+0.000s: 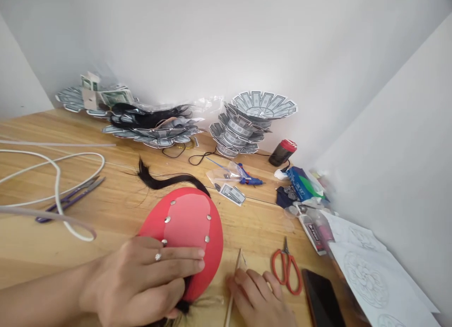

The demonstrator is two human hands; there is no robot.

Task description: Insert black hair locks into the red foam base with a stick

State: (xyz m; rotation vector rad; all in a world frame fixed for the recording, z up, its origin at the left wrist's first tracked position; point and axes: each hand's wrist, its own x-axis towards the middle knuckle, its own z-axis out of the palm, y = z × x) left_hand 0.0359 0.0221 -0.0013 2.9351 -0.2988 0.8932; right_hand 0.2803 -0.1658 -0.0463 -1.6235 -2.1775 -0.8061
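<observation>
A red oval piece (215, 223), with a lighter pink middle and several silver studs, is in my left hand (137, 277). The fingers lie across its face, and the rest of the grip underneath is hidden. A lock of black hair (173, 180) lies on the table beyond the oval's upper edge, and more dark strands (183, 306) show below it. Beside the oval, my right hand (261, 299) is closed at the fingertips around a thin wooden stick (239, 260) near the tabletop. Right of that hand lie red-handled scissors (286, 270).
Bowl-shaped stacks of printed paper notes (240, 129) stand along the wall. A blue glue gun (249, 176) lies mid-table. Purple-handled scissors (70, 200) and a white cord (100, 169) are at left. A phone (323, 299) and drawn paper sheets (374, 275) lie at right.
</observation>
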